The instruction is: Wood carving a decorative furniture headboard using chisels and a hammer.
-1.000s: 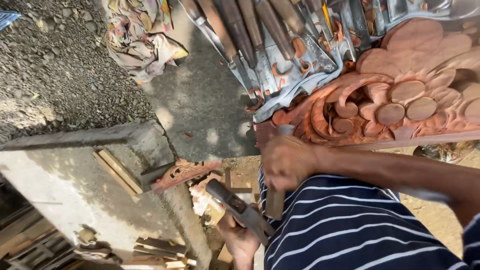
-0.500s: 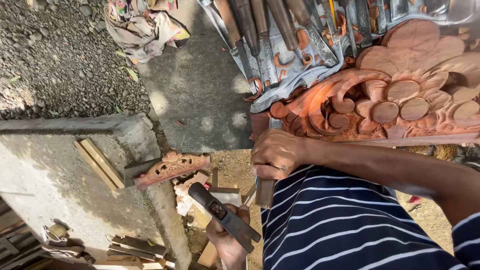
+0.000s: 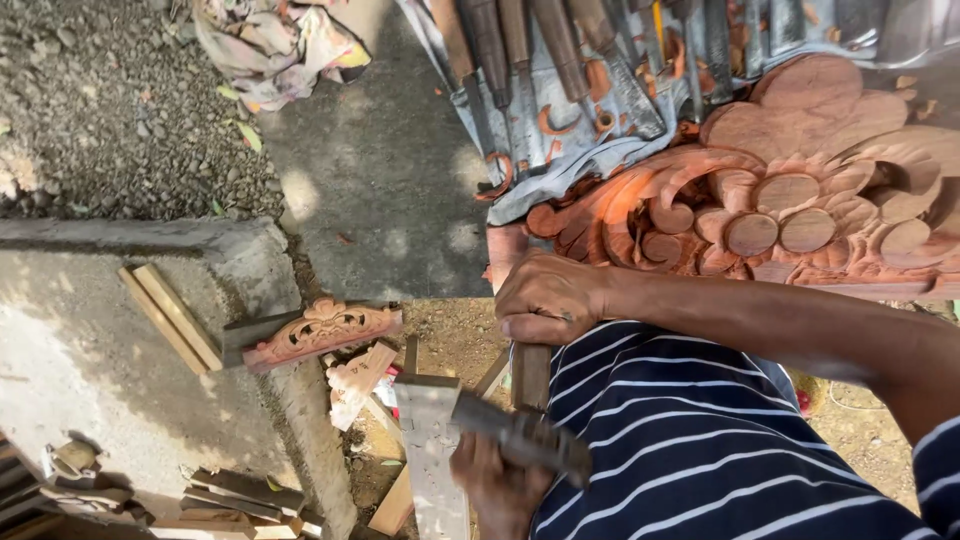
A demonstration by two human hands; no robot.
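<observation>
My right hand (image 3: pixel 545 298) is closed around a wooden-handled chisel (image 3: pixel 530 375), whose tip rests at the left end of a reddish carved wooden panel (image 3: pixel 790 210) with scrolls and round petals. The chisel's handle sticks out below my fist towards my striped shirt. Lower down, my left hand (image 3: pixel 495 478) grips a dark mallet (image 3: pixel 520 438), whose head lies just under the end of the chisel handle. Part of my left hand is hidden by the mallet and my shirt.
Several chisels (image 3: pixel 560 50) lie in a row on a grey cloth above the panel. A small carved piece (image 3: pixel 320 330) leans on a concrete ledge (image 3: pixel 150 330). Wood offcuts (image 3: pixel 360 380) lie below it, with gravel (image 3: pixel 110 110) and a crumpled rag (image 3: pixel 280 40) at the upper left.
My left hand has brought the mallet up and to the right, close under the chisel handle. My right hand keeps its grip on the chisel at the panel's edge.
</observation>
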